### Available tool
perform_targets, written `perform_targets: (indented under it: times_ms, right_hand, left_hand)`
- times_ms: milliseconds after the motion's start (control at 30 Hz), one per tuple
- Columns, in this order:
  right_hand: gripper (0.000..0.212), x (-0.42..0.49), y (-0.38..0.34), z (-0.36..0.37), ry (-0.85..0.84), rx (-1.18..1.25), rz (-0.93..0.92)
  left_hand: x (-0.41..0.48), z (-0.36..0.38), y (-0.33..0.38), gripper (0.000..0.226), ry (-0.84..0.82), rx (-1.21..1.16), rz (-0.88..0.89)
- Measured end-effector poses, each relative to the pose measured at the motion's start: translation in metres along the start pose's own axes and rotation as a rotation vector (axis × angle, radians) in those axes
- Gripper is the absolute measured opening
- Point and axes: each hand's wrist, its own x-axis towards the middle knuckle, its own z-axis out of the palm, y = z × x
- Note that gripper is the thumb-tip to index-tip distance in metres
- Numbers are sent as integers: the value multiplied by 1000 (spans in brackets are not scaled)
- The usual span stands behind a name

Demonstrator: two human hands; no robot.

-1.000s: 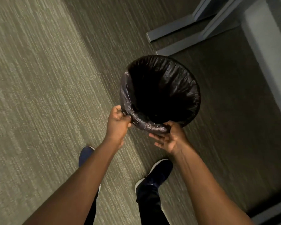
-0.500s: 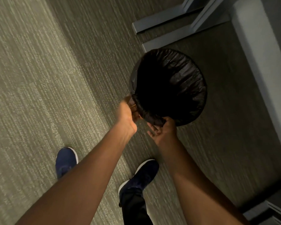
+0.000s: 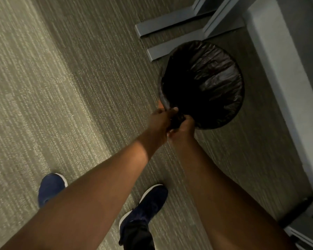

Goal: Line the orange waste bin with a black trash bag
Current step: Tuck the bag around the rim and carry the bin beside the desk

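A round waste bin stands on the carpet at the upper right, fully covered by a black trash bag (image 3: 211,76) stretched over its rim and down inside; a thin sliver of orange bin wall (image 3: 160,105) shows just left of the hands. My left hand (image 3: 160,121) and my right hand (image 3: 183,126) meet at the bin's near edge, both closed on a bunched fold of the bag there. The bin's inside is dark and nothing in it can be made out.
Two grey metal furniture feet (image 3: 172,24) lie on the carpet just beyond the bin. A pale wall or panel (image 3: 285,91) runs along the right side. My two dark blue shoes (image 3: 145,202) stand on the carpet below the arms.
Both hands have come together at the bin's near rim, gathering the slack of the bag between them. The view has shifted, so the bin sits further to the upper right.
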Motion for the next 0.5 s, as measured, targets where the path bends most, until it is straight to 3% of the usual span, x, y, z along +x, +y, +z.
perform_targets:
  times_ms: [200, 300, 433, 500]
  right_hand:
    - [48, 17, -22, 16, -39, -18, -85]
    - [50, 30, -29, 19, 0, -80, -108]
    - [49, 39, -34, 23, -55, -10, -138]
    - [46, 46, -37, 21, -81, 9, -163]
  left_hand:
    - [24, 25, -5, 24, 4, -10, 2]
    - [42, 30, -8, 31, 4, 128, 47]
    - [60, 33, -15, 8, -29, 266, 103]
    - [65, 35, -17, 12, -53, 293, 134]
